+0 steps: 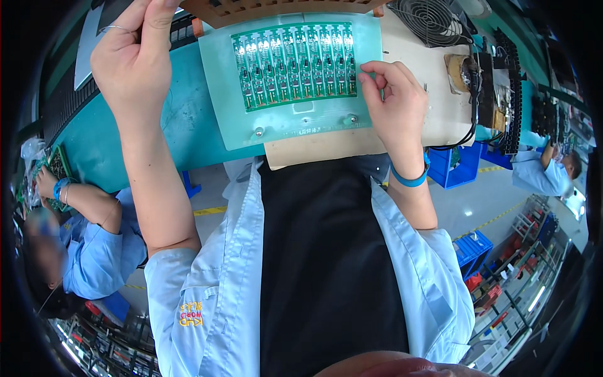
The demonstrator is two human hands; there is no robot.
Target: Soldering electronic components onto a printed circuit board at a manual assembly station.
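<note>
A green circuit board panel point(295, 66) with several rows of small black parts lies in a pale green fixture plate point(220, 107) on the bench. My right hand point(392, 100) rests at the panel's right edge, thumb and forefinger pinched together at the board; whether a small part sits between them I cannot tell. My left hand point(133, 56) is raised at the upper left, fingers reaching up to the top edge of the view toward a dark tray point(182, 28). What its fingertips touch is hidden.
A wooden board point(433, 107) underlies the fixture on the teal bench point(94, 151). A wire-guarded fan point(433, 19) and a soldering stand with black cables point(468, 72) sit at the right. Co-workers in blue sit at left point(88, 245) and far right point(546, 173). Blue bins point(461, 166) stand on the floor.
</note>
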